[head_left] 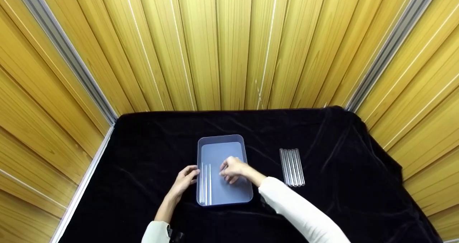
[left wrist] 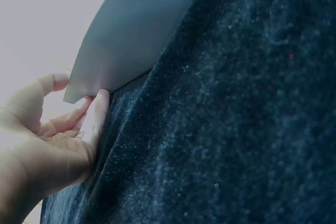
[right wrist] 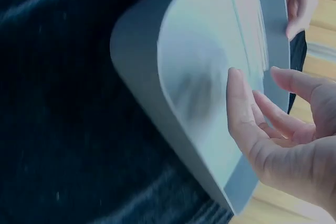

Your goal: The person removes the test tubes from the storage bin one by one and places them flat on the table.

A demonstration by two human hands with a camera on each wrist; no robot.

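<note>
A blue-grey rectangular tray (head_left: 229, 196) lies on the black cloth. Along its left side, three clear straight tubes (head_left: 210, 185) rest lengthwise on the tray floor. My left hand (head_left: 185, 178) holds the tray's left wall, thumb at the rim and fingertips against the outside lower down, as the left wrist view shows. Above the tray floor, to the right of those tubes, hovers my right hand (head_left: 233, 169). Its fingers are loosely bent, with a gap between thumb and forefinger and nothing held in the right wrist view (right wrist: 283, 124).
To the right of the tray, several clear tubes (head_left: 292, 167) lie side by side on the black cloth (head_left: 340, 200). Yellow wood-patterned panels (head_left: 233, 49) rise behind the cloth and at both sides, with grey metal strips at the corners.
</note>
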